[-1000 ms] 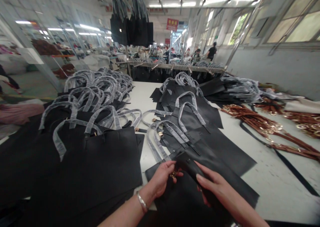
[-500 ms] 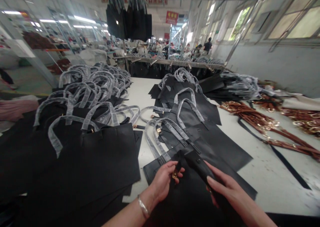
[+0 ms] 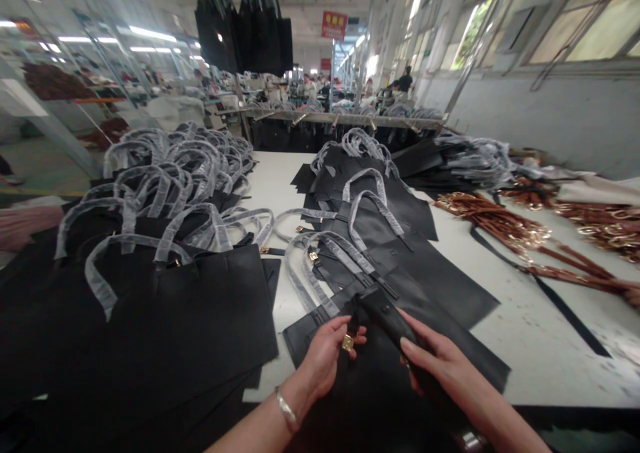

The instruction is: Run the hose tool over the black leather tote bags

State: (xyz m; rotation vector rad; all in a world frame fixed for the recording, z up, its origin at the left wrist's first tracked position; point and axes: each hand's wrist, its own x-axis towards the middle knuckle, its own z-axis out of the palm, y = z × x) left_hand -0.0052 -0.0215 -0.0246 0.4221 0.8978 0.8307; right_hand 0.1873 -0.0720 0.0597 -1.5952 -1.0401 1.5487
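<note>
In the head view, my left hand (image 3: 325, 353) pinches a short black strap with a small gold clasp (image 3: 349, 342) hanging at my fingertips. My right hand (image 3: 435, 360) is wrapped round the folded upper edge of a black leather bag panel (image 3: 380, 373), thumb on top and fingers underneath. The strap meets the panel between my two hands; how it is fixed there is hidden. Just beyond lie more black panels (image 3: 450, 280) with plastic-wrapped handles (image 3: 345, 256). A second gold clasp (image 3: 313, 256) rests among those handles.
Stacked black bag pieces (image 3: 210, 320) with wrapped handles (image 3: 190, 163) fill the left of the white table (image 3: 280, 173). To the right lie brown straps with gold rings (image 3: 500, 223) and a black strip (image 3: 570, 316). Black bags (image 3: 245, 36) hang overhead beyond the table.
The gold clasp has turned so its flat face shows. My hands and the panel stay nearly in place, while the whole view has shifted slightly.
</note>
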